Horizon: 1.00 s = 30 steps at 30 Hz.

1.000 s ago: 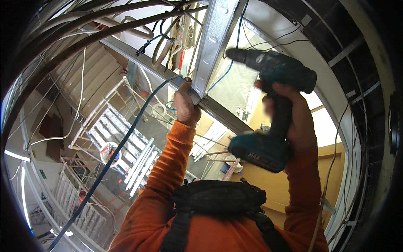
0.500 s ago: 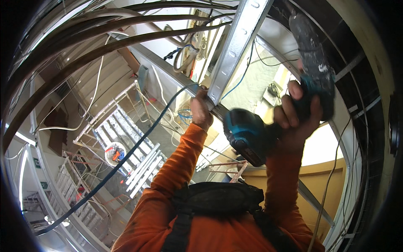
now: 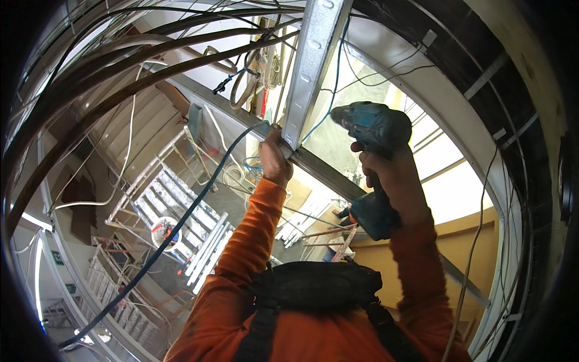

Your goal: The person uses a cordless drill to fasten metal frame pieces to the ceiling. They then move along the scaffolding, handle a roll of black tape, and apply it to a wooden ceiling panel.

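My left hand (image 3: 275, 160) is closed around the spot where a perforated galvanized metal profile (image 3: 313, 66) meets a grey metal rail (image 3: 329, 173). Its fingertips are partly hidden behind the metal. In my right hand (image 3: 380, 169) is a teal and black cordless drill (image 3: 379, 123), gripped by its handle, with the battery (image 3: 375, 216) below. The nose of the drill points left, toward the profile but apart from it. No bit can be made out at its tip. Beside my left hand, the end of a dark blue cable (image 3: 226, 154) reaches the rail.
Thick brown cables (image 3: 145, 75) sweep across the upper left. Below at left are a paint-splashed scaffold platform (image 3: 175, 187), a white bucket (image 3: 166, 232) and several metal profiles (image 3: 208, 253). A thin blue wire (image 3: 338, 72) hangs beside the upright profile. Dark ceiling framing (image 3: 482, 78) curves along the right.
My right hand has brought the drill left and turned it, from pointing up at the far right to pointing left. My left hand keeps its hold at the joint; the view has shifted slightly.
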Each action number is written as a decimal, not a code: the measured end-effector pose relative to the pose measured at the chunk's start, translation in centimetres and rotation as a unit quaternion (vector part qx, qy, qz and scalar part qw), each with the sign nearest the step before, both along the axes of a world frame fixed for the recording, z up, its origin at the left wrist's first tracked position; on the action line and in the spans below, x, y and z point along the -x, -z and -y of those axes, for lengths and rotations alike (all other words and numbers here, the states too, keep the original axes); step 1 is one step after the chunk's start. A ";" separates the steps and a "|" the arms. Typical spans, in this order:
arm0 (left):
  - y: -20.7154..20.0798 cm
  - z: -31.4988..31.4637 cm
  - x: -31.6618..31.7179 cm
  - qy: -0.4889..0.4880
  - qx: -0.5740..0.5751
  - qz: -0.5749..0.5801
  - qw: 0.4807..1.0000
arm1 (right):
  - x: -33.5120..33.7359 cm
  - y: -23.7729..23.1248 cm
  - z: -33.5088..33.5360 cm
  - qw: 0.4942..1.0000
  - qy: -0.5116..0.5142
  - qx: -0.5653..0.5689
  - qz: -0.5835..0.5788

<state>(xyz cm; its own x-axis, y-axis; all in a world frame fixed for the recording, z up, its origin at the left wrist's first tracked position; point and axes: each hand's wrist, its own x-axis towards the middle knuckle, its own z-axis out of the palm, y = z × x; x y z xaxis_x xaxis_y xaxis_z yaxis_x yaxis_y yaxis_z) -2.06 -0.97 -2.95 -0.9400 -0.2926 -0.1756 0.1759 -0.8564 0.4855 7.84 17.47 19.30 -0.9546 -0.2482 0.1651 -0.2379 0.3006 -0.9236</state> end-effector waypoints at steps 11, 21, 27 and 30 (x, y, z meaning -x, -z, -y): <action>1.0 0.5 -0.1 0.017 0.019 -0.040 0.999 | 4.1 -7.8 2.4 0.915 -0.061 -0.390 0.086; 2.0 1.0 -1.2 -0.176 0.419 -0.194 0.869 | 14.6 8.4 -1.5 0.964 -0.194 0.003 0.185; 0.3 1.3 -1.4 0.092 0.055 -0.219 0.970 | 16.7 12.8 -1.6 0.920 -0.285 0.117 0.242; -0.9 0.7 -1.2 0.073 -0.003 -0.112 0.991 | 16.4 13.5 -1.3 0.920 -0.193 0.091 0.329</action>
